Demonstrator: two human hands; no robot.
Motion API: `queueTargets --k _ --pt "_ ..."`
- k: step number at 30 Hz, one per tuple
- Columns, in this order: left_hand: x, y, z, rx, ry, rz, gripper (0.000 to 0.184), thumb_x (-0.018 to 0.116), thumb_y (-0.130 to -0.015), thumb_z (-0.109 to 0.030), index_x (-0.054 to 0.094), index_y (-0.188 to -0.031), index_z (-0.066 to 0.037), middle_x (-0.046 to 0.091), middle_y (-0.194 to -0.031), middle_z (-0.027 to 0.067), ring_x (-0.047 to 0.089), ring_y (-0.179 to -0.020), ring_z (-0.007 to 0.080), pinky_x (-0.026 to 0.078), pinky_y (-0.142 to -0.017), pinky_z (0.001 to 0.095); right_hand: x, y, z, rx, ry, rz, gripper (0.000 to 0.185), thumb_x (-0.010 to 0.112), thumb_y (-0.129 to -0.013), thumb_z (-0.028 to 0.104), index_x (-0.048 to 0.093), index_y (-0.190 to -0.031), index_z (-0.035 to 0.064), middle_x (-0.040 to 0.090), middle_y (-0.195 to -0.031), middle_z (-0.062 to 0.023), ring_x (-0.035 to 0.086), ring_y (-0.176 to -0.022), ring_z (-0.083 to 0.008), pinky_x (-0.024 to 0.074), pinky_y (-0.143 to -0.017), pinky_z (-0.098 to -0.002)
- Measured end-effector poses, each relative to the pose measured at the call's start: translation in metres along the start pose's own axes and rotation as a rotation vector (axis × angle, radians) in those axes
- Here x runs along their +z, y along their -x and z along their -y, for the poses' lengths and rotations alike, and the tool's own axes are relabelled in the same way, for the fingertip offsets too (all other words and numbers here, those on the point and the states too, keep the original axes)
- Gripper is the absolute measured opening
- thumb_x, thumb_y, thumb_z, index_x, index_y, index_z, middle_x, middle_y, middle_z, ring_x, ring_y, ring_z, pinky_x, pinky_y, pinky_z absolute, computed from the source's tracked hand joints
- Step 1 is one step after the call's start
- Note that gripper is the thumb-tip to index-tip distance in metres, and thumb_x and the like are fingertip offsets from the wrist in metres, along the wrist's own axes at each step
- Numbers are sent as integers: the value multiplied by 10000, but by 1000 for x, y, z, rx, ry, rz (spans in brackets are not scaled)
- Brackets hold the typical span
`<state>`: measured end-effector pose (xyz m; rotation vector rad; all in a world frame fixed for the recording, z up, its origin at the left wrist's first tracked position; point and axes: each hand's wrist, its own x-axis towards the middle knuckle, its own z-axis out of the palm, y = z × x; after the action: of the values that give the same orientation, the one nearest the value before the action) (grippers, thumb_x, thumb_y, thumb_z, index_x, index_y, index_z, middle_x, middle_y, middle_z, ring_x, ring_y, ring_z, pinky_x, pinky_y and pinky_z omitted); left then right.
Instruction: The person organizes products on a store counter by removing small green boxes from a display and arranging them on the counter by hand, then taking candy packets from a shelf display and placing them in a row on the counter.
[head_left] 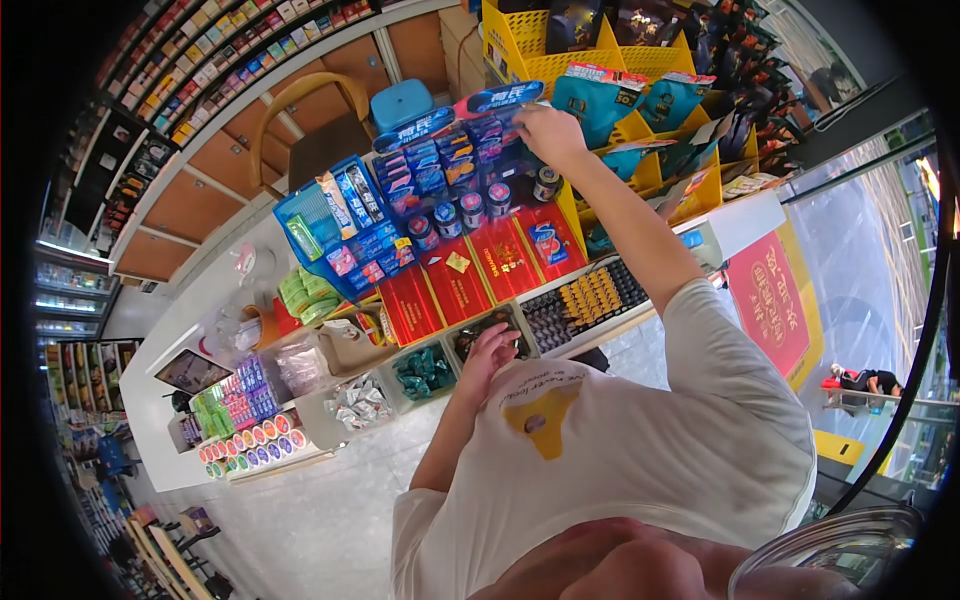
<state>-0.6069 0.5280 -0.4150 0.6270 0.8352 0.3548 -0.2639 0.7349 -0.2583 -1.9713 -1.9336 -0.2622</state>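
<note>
My right hand point(553, 133) reaches forward to the upper right end of a blue gum display rack point(512, 96). Its fingers are bent together at the packs beside the header; what they hold, if anything, is hidden. The rack carries rows of blue, purple and orange gum packs point(458, 160), with round gum tubs point(471, 208) below. My left hand point(488, 352) hangs near my shirt, over a bin of dark wrapped sweets point(468, 343). Its fingers are loosely apart and I see nothing in them.
Red boxes point(455, 283) lie in front of the rack. A blue basket point(300, 228) of gum stands left of it. Yellow tiered shelves point(515, 55) with teal pouches point(590, 105) rise at the right. Bins of teal sweets point(422, 372) and silver sweets point(358, 402) line the counter's front.
</note>
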Motion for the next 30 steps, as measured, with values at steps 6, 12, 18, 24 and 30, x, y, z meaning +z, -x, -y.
queueTargets --k 6,12,18,24,30 --pt "5 -4 0 15 14 8 454 486 -1030 -247 442 -1444 -65 637 -1324 94 629 -975 146 493 -959 314 -32 33 14 107 -225 -95 206 674 -906 231 738 -1061 110 732 -1039 -113 706 -906 -315 572 -764 -412" --pt "7 -4 -3 -38 22 -39 446 480 -1025 -251 454 -1428 -61 645 -1308 84 632 -963 138 490 -954 310 -10 113 24 172 -657 67 179 672 -907 181 712 -1014 43 704 -946 -122 695 -878 -322 551 -752 -387" --pt "34 -37 -25 -27 -103 100 571 533 -999 -336 396 -1479 -59 637 -1323 83 637 -1067 160 471 -985 322 71 174 30 320 -113 478 527 628 -930 337 502 -1398 128 495 -1363 -192 668 -1029 -398 570 -854 -462" --pt "70 -86 -41 -36 -66 105 707 590 -969 -358 288 -1536 -64 582 -1400 103 639 -1116 213 464 -1014 358 73 188 34 450 -164 501 590 686 -840 382 507 -1342 128 540 -1270 -247 663 -1028 -432 563 -864 -491" --pt "100 -72 -56 96 -85 119 628 550 -1006 -288 286 -1556 -139 411 -1557 103 622 -1176 230 467 -1029 357 28 174 24 261 -537 174 556 774 -739 222 584 -1250 115 585 -1095 -205 666 -899 -346 563 -786 -411"
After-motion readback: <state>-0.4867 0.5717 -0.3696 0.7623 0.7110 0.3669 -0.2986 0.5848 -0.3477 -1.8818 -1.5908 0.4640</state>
